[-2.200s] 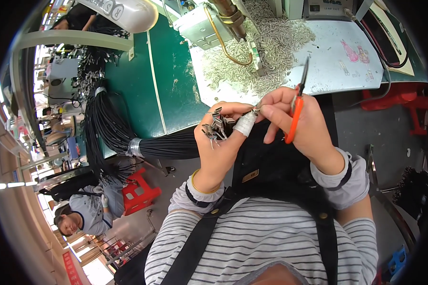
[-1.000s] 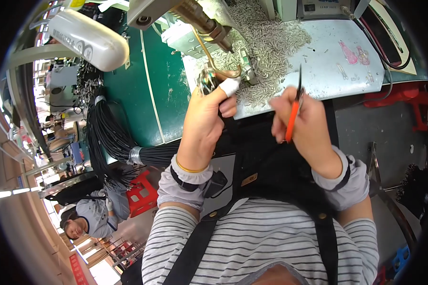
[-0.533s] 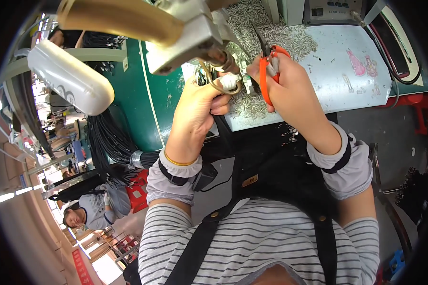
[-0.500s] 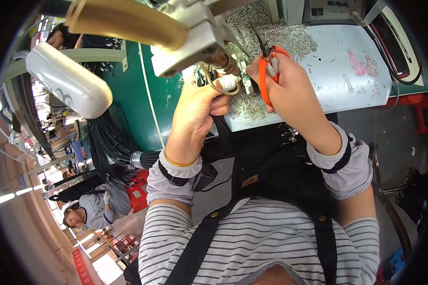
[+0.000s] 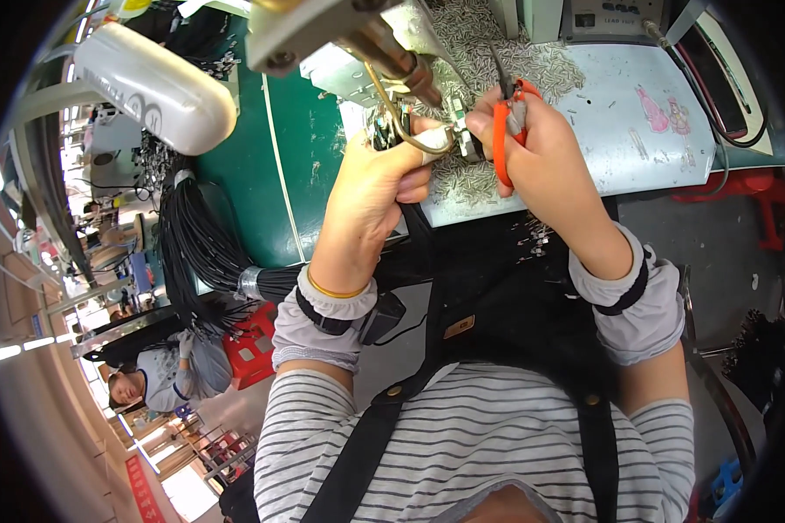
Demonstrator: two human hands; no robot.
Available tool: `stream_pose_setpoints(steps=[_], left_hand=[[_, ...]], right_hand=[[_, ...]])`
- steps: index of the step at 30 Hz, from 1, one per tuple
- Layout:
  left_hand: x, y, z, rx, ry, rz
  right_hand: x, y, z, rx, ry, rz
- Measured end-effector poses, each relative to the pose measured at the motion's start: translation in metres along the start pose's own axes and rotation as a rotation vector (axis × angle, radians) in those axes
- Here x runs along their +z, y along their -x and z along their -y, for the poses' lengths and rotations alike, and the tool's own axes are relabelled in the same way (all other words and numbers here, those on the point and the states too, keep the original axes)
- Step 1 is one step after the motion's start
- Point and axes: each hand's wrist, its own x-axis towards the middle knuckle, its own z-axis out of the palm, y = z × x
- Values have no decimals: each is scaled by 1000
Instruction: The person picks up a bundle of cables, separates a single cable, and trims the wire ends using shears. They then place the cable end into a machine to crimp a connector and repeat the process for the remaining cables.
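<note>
My left hand (image 5: pixel 371 187) is closed around a bundle of black cables, whose connector ends (image 5: pixel 382 131) stick out above the fist. White wrapping covers its thumb, just beneath a bent metal rod (image 5: pixel 391 109). In my right hand (image 5: pixel 545 157) is a pair of orange-handled scissors (image 5: pixel 501 144), with the dark blades pointing away from me. The thumb and index finger of that hand pinch beside a small white-and-green piece (image 5: pixel 460 126) at the work point; what lies between the fingertips cannot be made out. Over both hands hangs a machine's metal tip (image 5: pixel 420 78).
Small silvery pieces (image 5: pixel 532 70) are heaped on the pale work plate (image 5: pixel 619 144). A white cylinder (image 5: pixel 161 91) hangs at upper left. Bundled black cables (image 5: pixel 192 227) drape off the green table (image 5: pixel 275 192). Another person (image 5: pixel 170 375) sits at far left, near a red stool (image 5: pixel 253 344).
The machine head appears higher, and its tan handle has mostly left the view. My left hand has shifted slightly right, closer to the right hand. Both keep their hold.
</note>
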Motion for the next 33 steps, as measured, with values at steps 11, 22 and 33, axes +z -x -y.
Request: stream_pose_setpoints(steps=[11, 22, 33], left_hand=[[16, 58, 46, 295, -132, -130], [22, 75, 57, 378, -269, -71], [12, 81, 43, 99, 186, 63]], right_hand=[[2, 42, 7, -577, 321, -115], [0, 50, 1, -123, 99, 172], [8, 59, -24, -1052, 711, -81]])
